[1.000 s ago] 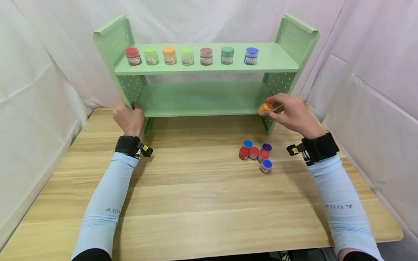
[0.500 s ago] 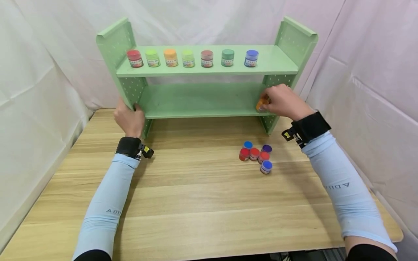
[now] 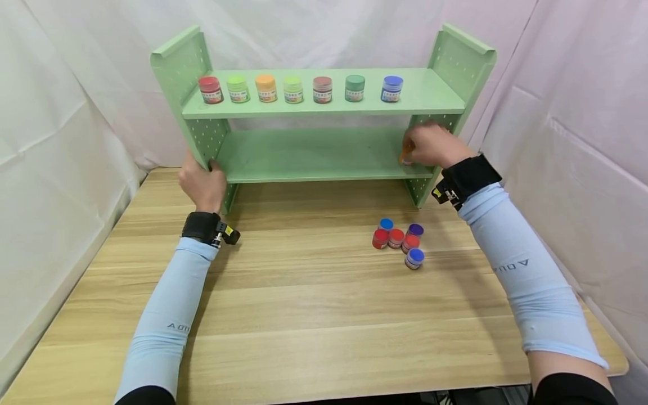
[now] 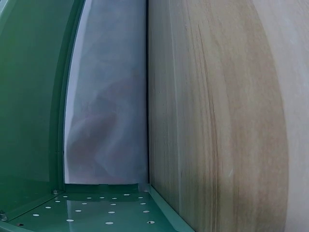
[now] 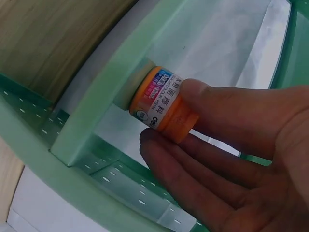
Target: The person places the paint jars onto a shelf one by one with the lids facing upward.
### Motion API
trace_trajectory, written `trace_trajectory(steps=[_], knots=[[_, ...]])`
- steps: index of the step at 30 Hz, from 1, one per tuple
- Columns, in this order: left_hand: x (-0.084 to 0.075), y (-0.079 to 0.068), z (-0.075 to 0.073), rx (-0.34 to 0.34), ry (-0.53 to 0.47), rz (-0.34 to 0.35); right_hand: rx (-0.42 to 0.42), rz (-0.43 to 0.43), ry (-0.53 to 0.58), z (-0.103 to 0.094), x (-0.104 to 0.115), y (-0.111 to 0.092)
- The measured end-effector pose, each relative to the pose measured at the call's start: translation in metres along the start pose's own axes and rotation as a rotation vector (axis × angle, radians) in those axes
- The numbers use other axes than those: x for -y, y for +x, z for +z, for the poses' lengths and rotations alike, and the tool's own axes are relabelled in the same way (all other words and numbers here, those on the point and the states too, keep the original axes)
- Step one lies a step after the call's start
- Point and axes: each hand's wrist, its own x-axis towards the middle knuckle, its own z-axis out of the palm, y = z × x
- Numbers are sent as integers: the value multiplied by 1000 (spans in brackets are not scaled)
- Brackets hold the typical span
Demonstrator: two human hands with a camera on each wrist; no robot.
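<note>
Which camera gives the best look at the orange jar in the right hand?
The right wrist view: there the orange jar shows large, its printed label plainly visible. In the head view, the right hand hides most of it, leaving a small orange patch. The left wrist view misses it.

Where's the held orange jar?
The orange jar is in the right hand, at the right end of the lower shelf in the head view, near the perforated side panel.

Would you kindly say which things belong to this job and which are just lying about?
Likely the job:
orange jar in the right hand
green shelf, held by the left hand
seven shelved jars
six jars on the table

Surroundings:
white curtain
dark object below table
</note>
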Motion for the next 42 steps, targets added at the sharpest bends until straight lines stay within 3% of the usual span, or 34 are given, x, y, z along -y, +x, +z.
trace_trajectory(steps=[19, 25, 29, 33, 37, 42], knots=[[-1, 0, 0, 5, 12, 3, 36, 73, 58, -4, 2, 0], [-1, 0, 0, 7, 7, -4, -89, 5, 86, -9, 6, -10], [-2, 1, -1, 3, 15, 0, -215, -47, 89, -13, 7, -25], [-3, 3, -2, -3, 16, 5, -265, -75, 100, -8, 6, -44], [-3, 2, -2, -2, 18, 4, -207, -78, 122, 8, 4, -59], [-2, 0, 0, 2, 23, 2, -27, -74, 220, 33, -5, -70]])
